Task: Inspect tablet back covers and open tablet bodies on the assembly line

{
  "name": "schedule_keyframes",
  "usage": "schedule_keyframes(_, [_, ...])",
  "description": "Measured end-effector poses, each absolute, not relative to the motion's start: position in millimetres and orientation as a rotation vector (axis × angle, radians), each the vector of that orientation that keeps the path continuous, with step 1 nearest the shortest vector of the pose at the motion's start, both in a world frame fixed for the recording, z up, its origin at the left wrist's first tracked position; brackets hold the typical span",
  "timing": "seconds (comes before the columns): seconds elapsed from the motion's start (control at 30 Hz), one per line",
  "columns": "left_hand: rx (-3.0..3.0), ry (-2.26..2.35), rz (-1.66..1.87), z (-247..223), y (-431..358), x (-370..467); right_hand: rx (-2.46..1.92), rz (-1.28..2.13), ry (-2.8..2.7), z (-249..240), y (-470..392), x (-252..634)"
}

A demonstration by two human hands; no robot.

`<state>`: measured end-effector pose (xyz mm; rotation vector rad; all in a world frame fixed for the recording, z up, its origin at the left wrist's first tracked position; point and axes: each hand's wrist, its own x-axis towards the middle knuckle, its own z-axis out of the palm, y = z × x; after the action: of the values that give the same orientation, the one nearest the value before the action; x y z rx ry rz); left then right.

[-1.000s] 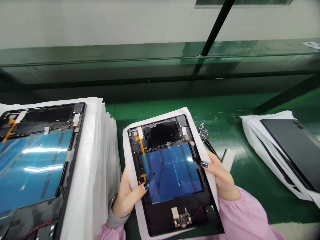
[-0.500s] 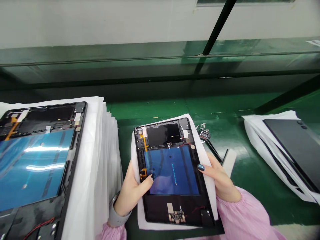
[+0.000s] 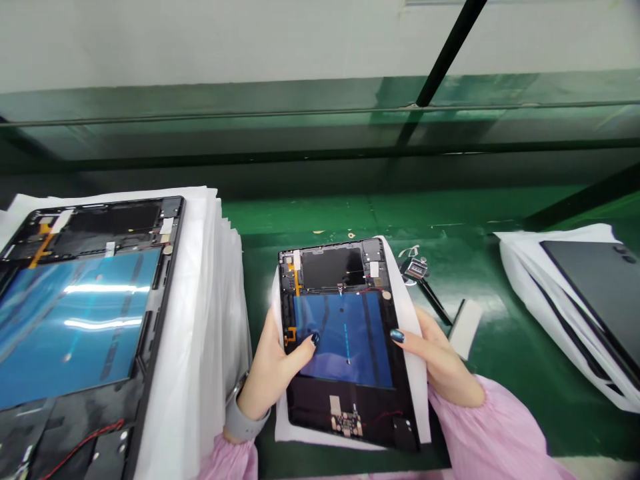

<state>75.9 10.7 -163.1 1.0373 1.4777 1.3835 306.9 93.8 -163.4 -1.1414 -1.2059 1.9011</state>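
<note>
An opened tablet point(image 3: 345, 407), its blue battery and circuit parts showing, is held up over the bench with a white foam sheet point(image 3: 417, 373) behind it. My left hand point(image 3: 275, 367) grips the left edge, thumb lying on the battery. On the right edge, my right hand point(image 3: 440, 357) holds the tablet and sheet, with its thumb on the black frame. The other fingers of both hands are hidden behind the sheet. A grey band circles my left wrist.
At left stands a tall stack of white foam sheets point(image 3: 200, 320) topped by another opened tablet point(image 3: 65, 327). To the right lie a wristwatch-like item with a black strap point(image 3: 434, 301), a whitish block point(image 3: 466, 327) and dark tablet covers point(image 3: 595, 287) on white sheets, upon the green bench point(image 3: 530, 400).
The tablet has tilted slightly in my hands, its lower end shifting left and up. The camera view has moved a little to the left. Both hands keep their hold.
</note>
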Motion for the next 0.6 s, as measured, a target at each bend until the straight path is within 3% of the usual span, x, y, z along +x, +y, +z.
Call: schedule_keyframes(0.6, [1.075, 1.425, 1.354, -162.7, 7.5, 74.9, -1.145, 1.932, -1.13, -154.2, 92.8, 304.1])
